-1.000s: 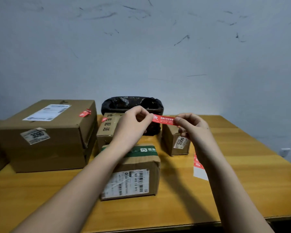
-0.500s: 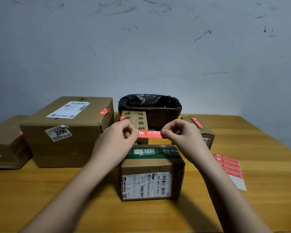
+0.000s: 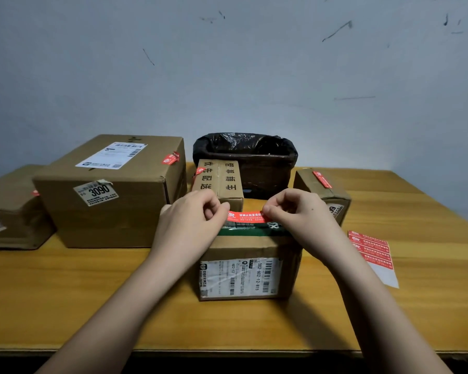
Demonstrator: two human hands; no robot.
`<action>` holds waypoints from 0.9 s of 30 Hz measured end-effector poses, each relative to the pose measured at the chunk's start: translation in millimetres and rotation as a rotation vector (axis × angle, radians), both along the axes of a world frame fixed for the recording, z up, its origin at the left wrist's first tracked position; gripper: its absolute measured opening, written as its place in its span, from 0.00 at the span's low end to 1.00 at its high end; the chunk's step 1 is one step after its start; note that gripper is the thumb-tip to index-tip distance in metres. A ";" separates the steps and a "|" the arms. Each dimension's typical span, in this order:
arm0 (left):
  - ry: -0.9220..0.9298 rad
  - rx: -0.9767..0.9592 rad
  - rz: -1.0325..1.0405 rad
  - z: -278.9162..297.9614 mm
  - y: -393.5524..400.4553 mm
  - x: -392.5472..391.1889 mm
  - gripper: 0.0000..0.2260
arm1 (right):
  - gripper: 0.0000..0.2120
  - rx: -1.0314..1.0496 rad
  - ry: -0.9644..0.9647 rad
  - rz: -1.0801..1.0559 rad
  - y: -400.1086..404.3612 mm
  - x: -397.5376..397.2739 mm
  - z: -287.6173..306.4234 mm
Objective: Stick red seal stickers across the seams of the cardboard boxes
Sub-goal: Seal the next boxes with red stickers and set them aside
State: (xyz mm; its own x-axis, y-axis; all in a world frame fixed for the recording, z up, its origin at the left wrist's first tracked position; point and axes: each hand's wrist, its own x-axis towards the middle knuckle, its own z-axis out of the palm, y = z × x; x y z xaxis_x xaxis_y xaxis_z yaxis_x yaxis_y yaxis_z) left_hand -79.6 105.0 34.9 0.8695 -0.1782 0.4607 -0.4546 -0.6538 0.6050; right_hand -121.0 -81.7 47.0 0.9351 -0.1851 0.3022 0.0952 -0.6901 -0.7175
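Both forearms reach in from the bottom corners of the frame and converge at the centre, wrists slightly raised, knuckles up. The left hand (image 3: 192, 220) has its fingers curled under, thumb and forefinger pinched together on the left end of a red seal sticker (image 3: 245, 216). The right hand (image 3: 297, 214) mirrors it, fingers folded in and thumb and forefinger clamped on the sticker's right end. The strip is stretched flat and level between the two hands, printed side up, at the far top edge of the front box (image 3: 247, 268); whether it touches the cardboard cannot be told.

That box sits at the centre of the wooden table (image 3: 92, 298), with a band of green tape (image 3: 250, 231) across its top just below the sticker and a white shipping label on the face toward the camera.

Left of centre stands a large box (image 3: 114, 190) with a "3090" tag and a red seal on its upper right edge. A further box (image 3: 8, 209) lies at the left edge of the frame. Behind the hands is a narrow box (image 3: 220, 179) with printed characters, and behind that a bin lined with a black bag (image 3: 247, 157). A small box (image 3: 324, 190) with a red seal across its top stands to the right of the hands. In the right of the frame a sheet of red stickers (image 3: 372, 251) lies flat on the table.
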 end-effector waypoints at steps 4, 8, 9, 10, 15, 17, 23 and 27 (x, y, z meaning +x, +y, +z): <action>-0.050 0.044 0.025 0.3 -0.9 2.4 0.14 | 0.05 -0.011 0.010 -0.022 0.1 -0.7 -0.6; -0.130 0.140 0.059 -1.3 -1.6 0.0 0.13 | 0.06 -0.056 0.017 -0.033 0.6 -1.2 -0.4; -0.144 0.171 0.067 -0.9 -2.0 -0.4 0.13 | 0.06 -0.067 0.019 -0.037 0.7 -0.9 -0.6; -0.160 0.207 0.077 -0.2 -2.6 -0.6 0.12 | 0.07 -0.080 0.022 -0.042 1.1 -0.2 -0.8; -0.222 0.367 0.124 3.5 -4.3 -1.8 0.11 | 0.08 -0.175 0.052 -0.061 2.0 1.8 -0.6; -0.217 0.411 0.132 4.6 -4.4 -2.3 0.11 | 0.09 -0.192 0.053 -0.062 2.0 1.8 -1.0; -0.226 0.482 0.140 6.9 -7.4 -2.8 0.11 | 0.09 -0.236 0.065 -0.066 2.8 0.6 -2.8; -0.231 0.516 0.150 5.5 -6.5 -3.5 0.11 | 0.09 -0.243 0.058 -0.070 2.5 0.1 -3.4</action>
